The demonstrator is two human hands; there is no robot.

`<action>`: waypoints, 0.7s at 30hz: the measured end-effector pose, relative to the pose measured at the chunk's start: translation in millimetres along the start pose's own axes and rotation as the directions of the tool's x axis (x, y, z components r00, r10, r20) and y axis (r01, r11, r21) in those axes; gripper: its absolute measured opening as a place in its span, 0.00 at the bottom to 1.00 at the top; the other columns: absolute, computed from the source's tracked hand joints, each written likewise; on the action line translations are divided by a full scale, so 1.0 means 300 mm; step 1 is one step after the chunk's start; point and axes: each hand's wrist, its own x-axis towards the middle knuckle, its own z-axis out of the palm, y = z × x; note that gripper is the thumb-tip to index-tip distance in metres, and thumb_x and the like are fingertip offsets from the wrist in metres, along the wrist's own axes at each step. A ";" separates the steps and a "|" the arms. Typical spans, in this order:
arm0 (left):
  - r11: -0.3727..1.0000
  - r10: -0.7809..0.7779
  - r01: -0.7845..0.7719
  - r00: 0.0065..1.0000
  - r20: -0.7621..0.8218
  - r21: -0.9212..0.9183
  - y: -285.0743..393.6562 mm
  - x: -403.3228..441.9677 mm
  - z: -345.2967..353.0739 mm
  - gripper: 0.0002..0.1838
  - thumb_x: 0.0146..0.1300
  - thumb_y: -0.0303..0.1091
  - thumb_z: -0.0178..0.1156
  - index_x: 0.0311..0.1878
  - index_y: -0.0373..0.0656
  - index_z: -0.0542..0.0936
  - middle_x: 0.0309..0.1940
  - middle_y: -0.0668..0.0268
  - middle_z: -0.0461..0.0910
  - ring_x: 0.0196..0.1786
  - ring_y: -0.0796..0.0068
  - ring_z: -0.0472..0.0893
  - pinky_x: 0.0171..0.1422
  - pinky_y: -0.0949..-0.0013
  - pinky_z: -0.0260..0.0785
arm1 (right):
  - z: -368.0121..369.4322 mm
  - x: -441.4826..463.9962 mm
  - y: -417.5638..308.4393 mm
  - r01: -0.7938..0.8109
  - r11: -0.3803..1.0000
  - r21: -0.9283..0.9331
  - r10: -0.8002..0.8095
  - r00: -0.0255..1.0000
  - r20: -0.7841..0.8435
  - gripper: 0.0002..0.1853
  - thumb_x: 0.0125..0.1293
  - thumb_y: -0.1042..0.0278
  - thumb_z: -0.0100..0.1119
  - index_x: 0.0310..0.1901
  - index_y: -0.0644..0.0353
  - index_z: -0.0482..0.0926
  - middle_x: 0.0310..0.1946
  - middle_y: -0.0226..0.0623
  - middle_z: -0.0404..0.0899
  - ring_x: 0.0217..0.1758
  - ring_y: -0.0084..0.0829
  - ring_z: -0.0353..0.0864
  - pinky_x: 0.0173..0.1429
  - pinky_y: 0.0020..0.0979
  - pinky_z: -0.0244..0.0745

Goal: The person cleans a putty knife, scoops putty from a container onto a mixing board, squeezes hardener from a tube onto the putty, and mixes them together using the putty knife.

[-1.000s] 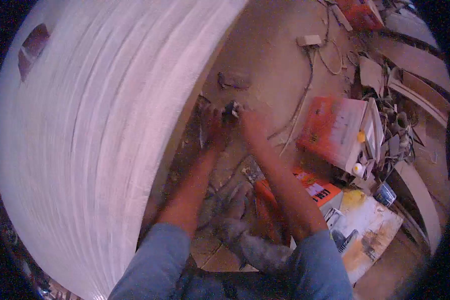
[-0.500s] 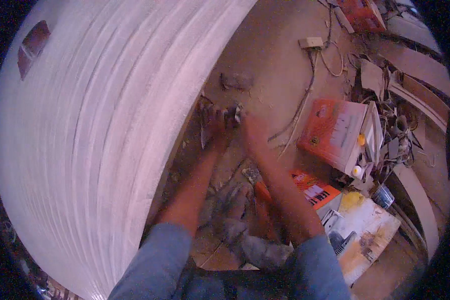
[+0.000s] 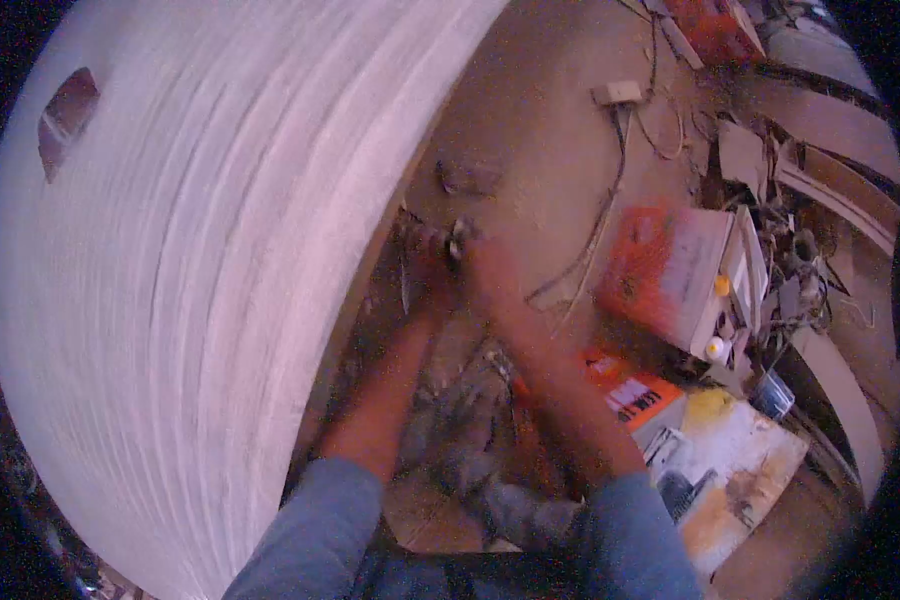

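One small dark object (image 3: 458,240) lies just right of the white panel (image 3: 240,250), between my left hand (image 3: 430,252) and right hand (image 3: 484,262); blur hides how closed my fingers are. Bracing it two-handed seems best. Farther right of the panel, an orange-red box (image 3: 655,270): contents hidden.

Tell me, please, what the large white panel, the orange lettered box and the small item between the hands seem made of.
White panel: matte, perhaps painted wood or plaster; streaks leave it open. Orange box: probably printed cardboard, given flat faces and lettering. Small item: too blurred to tell.
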 end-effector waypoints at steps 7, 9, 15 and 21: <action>0.983 0.021 -0.039 0.994 -0.103 -0.179 0.063 0.017 -0.101 0.27 0.68 0.46 0.57 0.62 0.37 0.71 0.68 0.44 0.65 0.73 0.41 0.60 0.79 0.45 0.51 | 0.134 0.030 0.257 0.187 0.969 0.160 -0.068 0.829 -0.556 0.14 0.69 0.65 0.53 0.52 0.58 0.80 0.45 0.50 0.83 0.48 0.51 0.83 0.47 0.50 0.77; 0.991 -0.106 0.113 0.990 0.093 -0.072 0.093 0.031 -0.153 0.33 0.62 0.52 0.63 0.61 0.37 0.71 0.66 0.44 0.66 0.72 0.41 0.62 0.78 0.44 0.52 | 0.084 0.005 0.305 0.232 0.957 0.173 -0.078 0.783 -0.617 0.14 0.69 0.64 0.52 0.52 0.58 0.80 0.44 0.50 0.83 0.48 0.52 0.83 0.48 0.50 0.77; 0.993 -0.071 0.072 0.997 0.011 -0.095 0.012 0.007 -0.044 0.37 0.59 0.48 0.69 0.65 0.35 0.70 0.72 0.44 0.61 0.77 0.42 0.57 0.81 0.49 0.48 | -0.047 -0.261 0.323 -0.347 0.798 0.493 0.501 0.836 -0.223 0.20 0.68 0.56 0.57 0.54 0.63 0.78 0.45 0.53 0.84 0.51 0.56 0.82 0.53 0.49 0.76; 0.974 0.003 -0.020 0.997 0.077 0.228 -0.058 0.006 -0.009 0.37 0.67 0.51 0.59 0.70 0.32 0.66 0.74 0.47 0.61 0.76 0.45 0.61 0.79 0.53 0.54 | 0.152 -0.169 0.486 -0.118 0.699 0.706 0.571 0.686 -0.451 0.18 0.63 0.59 0.64 0.47 0.66 0.83 0.34 0.45 0.87 0.36 0.40 0.87 0.46 0.41 0.79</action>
